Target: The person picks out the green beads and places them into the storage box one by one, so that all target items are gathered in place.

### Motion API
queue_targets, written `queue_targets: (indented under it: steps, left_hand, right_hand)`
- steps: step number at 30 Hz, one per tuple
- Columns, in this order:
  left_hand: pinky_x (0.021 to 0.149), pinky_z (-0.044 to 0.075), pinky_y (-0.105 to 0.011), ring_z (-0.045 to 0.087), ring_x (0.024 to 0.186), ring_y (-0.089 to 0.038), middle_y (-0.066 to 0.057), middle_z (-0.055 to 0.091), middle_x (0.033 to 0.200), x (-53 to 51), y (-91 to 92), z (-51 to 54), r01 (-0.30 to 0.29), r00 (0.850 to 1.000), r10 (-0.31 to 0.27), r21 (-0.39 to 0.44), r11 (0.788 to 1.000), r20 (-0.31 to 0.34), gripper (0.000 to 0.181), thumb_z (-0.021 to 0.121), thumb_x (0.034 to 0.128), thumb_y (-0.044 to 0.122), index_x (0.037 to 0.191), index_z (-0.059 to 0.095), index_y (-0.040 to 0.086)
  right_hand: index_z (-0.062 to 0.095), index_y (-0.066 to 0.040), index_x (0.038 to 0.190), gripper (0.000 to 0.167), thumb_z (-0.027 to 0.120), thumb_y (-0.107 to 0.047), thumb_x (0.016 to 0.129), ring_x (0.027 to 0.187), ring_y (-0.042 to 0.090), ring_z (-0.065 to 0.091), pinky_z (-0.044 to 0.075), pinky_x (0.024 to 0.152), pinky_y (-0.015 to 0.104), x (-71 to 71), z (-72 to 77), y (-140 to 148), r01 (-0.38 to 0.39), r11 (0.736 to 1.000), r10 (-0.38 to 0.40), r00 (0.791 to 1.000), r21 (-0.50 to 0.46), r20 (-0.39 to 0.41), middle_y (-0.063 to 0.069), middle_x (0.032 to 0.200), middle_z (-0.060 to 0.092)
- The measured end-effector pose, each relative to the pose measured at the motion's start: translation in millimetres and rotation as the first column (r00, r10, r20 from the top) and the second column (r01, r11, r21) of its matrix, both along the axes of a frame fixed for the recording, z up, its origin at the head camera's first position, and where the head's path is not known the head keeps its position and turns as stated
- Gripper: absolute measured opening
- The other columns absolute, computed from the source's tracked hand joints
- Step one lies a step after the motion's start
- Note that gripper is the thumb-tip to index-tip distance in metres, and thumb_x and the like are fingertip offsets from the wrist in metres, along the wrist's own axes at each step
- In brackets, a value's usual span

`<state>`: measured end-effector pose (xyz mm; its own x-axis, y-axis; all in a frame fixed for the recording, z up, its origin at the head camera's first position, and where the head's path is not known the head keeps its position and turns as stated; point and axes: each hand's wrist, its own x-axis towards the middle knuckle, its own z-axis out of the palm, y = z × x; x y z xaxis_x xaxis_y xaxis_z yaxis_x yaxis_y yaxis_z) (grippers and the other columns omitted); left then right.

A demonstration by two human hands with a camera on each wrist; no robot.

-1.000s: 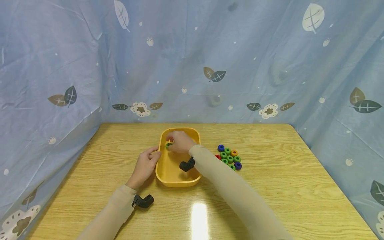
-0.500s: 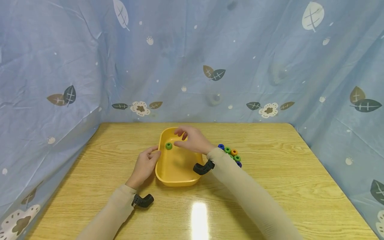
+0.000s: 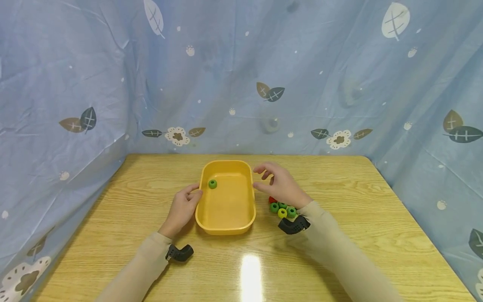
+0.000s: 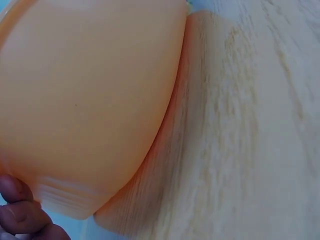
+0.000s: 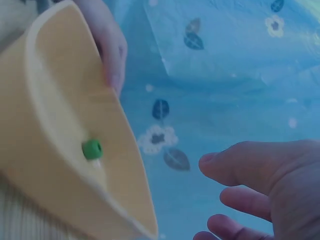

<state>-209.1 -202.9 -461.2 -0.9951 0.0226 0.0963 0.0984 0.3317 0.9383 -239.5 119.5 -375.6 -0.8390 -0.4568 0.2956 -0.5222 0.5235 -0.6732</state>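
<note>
My left hand [image 3: 183, 210] rests against the outside of the yellow tray [image 3: 225, 231], its fingers touching the left wall near the rim. Its fingertips [image 4: 22, 215] show beside that wall in the left wrist view. One green bead [image 3: 213, 184] with a hole lies inside the tray, toward the far left. To the right of the tray, my right hand [image 3: 282, 184] hovers with thumb and fingers apart, holding nothing. Under and beside it lie loose beads: a red bead [image 3: 272, 200], a yellow bead [image 3: 282, 213] and several green beads [image 3: 274, 207]. The hand and wrist hide the others.
The wooden table [image 3: 362, 218] extends on both sides of the tray. Patterned blue cloth [image 3: 234, 75] hangs behind and along the sides. A black wrist camera [image 3: 293, 225] sits on the right sleeve, another black camera [image 3: 180, 253] on the left.
My right hand has let go of the green bead in the tray, lifted out and moved right, over the loose beads. The left hand stays at the tray's side.
</note>
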Motion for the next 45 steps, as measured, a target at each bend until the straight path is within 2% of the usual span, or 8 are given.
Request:
queue_targets:
  steps: [6,9,13,18,21,26,34,45]
  left_hand:
    - [0.092,0.060,-0.038,0.074,0.111,-0.035,-0.025,0.074,0.120,1.7,-0.7,-0.4,0.007,1.000,-0.008,0.025,1.000,0.009,0.048,0.056,0.1097,0.026,0.149,0.053,-0.002]
    - [0.094,0.059,-0.041,0.074,0.111,-0.036,-0.025,0.074,0.121,2.1,-1.1,-0.3,0.013,1.000,-0.013,0.040,0.999,0.010,0.049,0.057,0.1095,0.027,0.149,0.053,-0.001]
    - [0.092,0.060,-0.039,0.073,0.112,-0.037,-0.026,0.073,0.122,2.2,-1.4,-0.6,0.023,1.000,-0.024,0.067,0.997,0.017,0.050,0.058,0.1091,0.028,0.150,0.053,0.000]
    - [0.084,0.061,-0.028,0.075,0.108,-0.036,-0.026,0.074,0.120,1.8,-1.9,-1.6,0.029,0.999,-0.031,0.086,0.996,0.016,0.051,0.057,0.1092,0.028,0.150,0.052,-0.001]
    - [0.075,0.060,-0.025,0.077,0.098,-0.033,-0.027,0.076,0.113,1.2,-2.0,-3.2,0.030,1.000,-0.030,0.081,0.996,0.006,0.050,0.057,0.1091,0.027,0.149,0.052,-0.001]
    - [0.066,0.057,-0.025,0.078,0.084,-0.026,-0.026,0.077,0.106,0.7,-1.9,-5.3,0.029,1.000,-0.029,0.081,0.996,0.001,0.049,0.057,0.1086,0.027,0.149,0.053,-0.001]
    - [0.065,0.057,-0.025,0.078,0.083,-0.028,-0.027,0.077,0.104,1.5,-1.0,-3.9,0.030,1.000,-0.030,0.088,0.996,-0.002,0.049,0.057,0.1088,0.027,0.149,0.053,-0.001]
    - [0.075,0.059,-0.023,0.077,0.099,-0.036,-0.027,0.076,0.111,1.9,-0.6,-0.6,0.025,1.000,-0.026,0.080,0.996,0.017,0.052,0.057,0.1091,0.030,0.151,0.051,-0.001]
  right_hand:
    - [0.068,-0.011,0.129,0.036,0.078,-0.021,0.096,0.102,0.030,0.065,0.055,0.078,0.032,2.7,-8.4,30,0.036,0.999,-0.036,0.999,0.001,-0.014,0.007,0.125,0.066]
    - [0.068,-0.011,0.128,0.034,0.077,-0.021,0.096,0.102,0.030,0.066,0.054,0.077,0.030,3.4,-12.7,41,0.055,0.998,-0.055,0.998,0.005,-0.006,0.007,0.125,0.066]
    - [0.068,-0.010,0.128,0.033,0.076,-0.019,0.097,0.104,0.032,0.067,0.054,0.078,0.032,2.7,-18.4,55,0.082,0.997,-0.082,0.997,0.015,-0.006,0.009,0.127,0.066]
    - [0.068,-0.009,0.129,0.033,0.075,-0.016,0.098,0.105,0.030,0.066,0.054,0.080,0.037,-1.9,-28.4,69,0.130,0.990,-0.129,0.991,0.054,-0.022,0.013,0.127,0.066]
    - [0.068,-0.007,0.128,0.032,0.074,-0.016,0.098,0.105,0.031,0.067,0.054,0.082,0.040,-5.2,-36.6,77,0.156,0.985,-0.154,0.988,0.076,-0.023,0.016,0.126,0.066]
    - [0.068,-0.002,0.128,0.034,0.074,-0.015,0.098,0.103,0.033,0.066,0.053,0.084,0.045,-10.7,-48.4,85,0.180,0.979,-0.180,0.984,0.091,-0.011,0.019,0.124,0.066]
    - [0.067,0.001,0.128,0.033,0.073,-0.010,0.097,0.102,0.034,0.066,0.056,0.087,0.052,-16.3,-58.8,89,0.178,0.976,-0.180,0.984,0.123,0.001,0.020,0.119,0.066]
    - [0.067,0.002,0.127,0.033,0.073,-0.008,0.097,0.101,0.033,0.066,0.057,0.082,0.047,-22.2,-69.6,92,0.167,0.976,-0.175,0.984,0.138,0.046,0.019,0.118,0.067]
